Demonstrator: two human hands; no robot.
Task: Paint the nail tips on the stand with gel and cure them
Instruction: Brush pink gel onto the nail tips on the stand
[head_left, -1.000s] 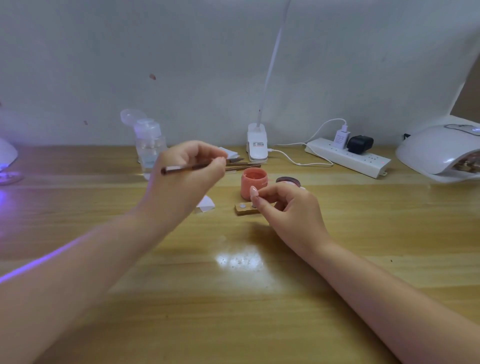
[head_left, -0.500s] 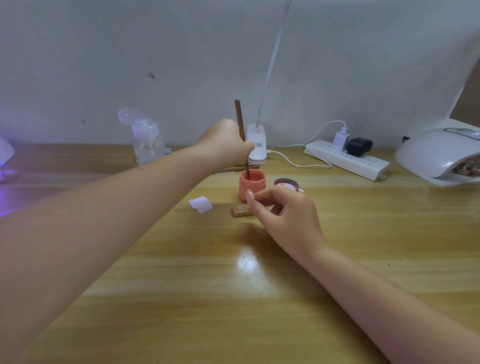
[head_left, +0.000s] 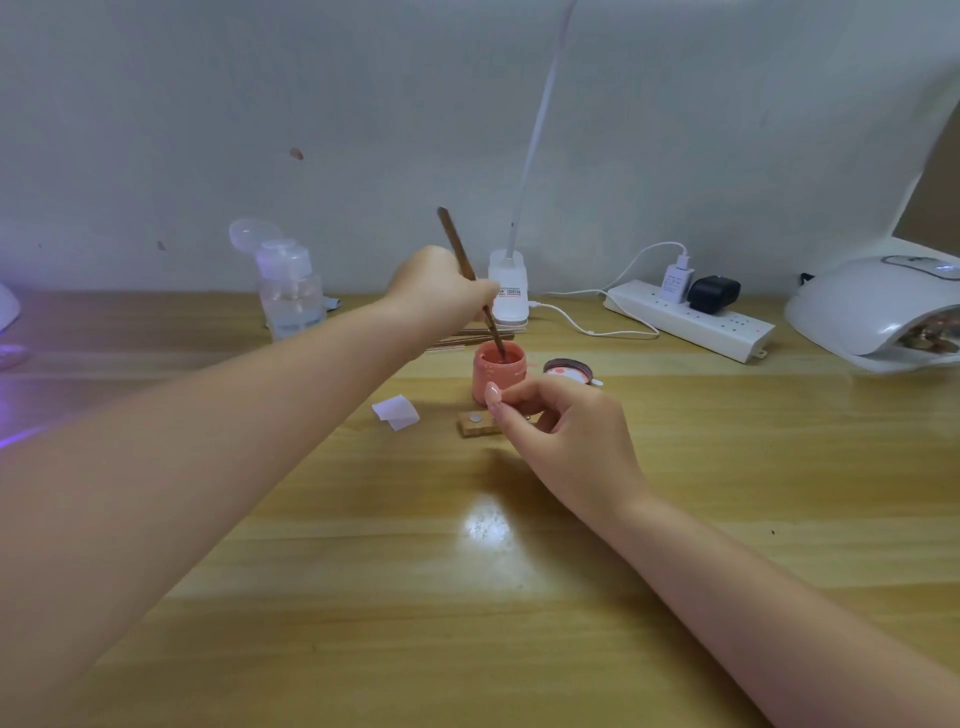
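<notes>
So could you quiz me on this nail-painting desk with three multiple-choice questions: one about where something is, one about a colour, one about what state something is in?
1. Where is the brush tip?
A. inside the gel jar
B. on the paper scrap
C. on the power strip

2. What colour is the gel jar?
A. blue
B. coral pink
C. black

3. What state is the jar in?
A. capped
B. tipped over
C. open, with its lid beside it

Answers: 1 A, the left hand holds the brush dipped into the jar. 2 B, its wall is coral pink. 3 C, the mouth is uncovered and the lid lies to its right.

Brush tip (head_left: 502, 356) hidden inside jar (head_left: 497, 375)
</notes>
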